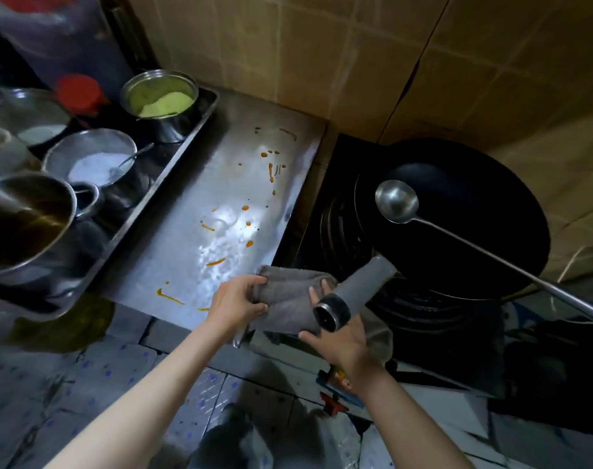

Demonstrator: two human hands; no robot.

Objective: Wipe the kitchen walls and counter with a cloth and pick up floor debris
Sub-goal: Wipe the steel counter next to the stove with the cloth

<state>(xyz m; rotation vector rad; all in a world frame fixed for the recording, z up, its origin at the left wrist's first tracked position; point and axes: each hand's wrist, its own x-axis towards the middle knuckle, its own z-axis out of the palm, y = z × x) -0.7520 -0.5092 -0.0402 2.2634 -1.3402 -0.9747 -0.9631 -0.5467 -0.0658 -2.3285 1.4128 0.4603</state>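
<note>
A: How do the hands sit?

B: Both arms reach forward. The left hand [238, 303] curls its fingers and thumb around the left edge of the grey cloth [290, 301]. The right hand [339, 340] holds the cloth's right side from below, fingers bent up over it; the wok handle [354, 289] crosses in front of that hand.

A: Where is the cloth?

B: At the near right corner of the steel counter [193, 231], partly hanging past its front edge.

A: Room to move?

B: A tray [173, 164] of metal pots borders the counter on the left, the tiled wall [288, 55] behind, and the stove with its black wok [464, 218] and ladle [396, 201] on the right.

A: The counter's look?

B: Shiny, with orange sauce streaks [271, 170] and pale smears scattered across it.
</note>
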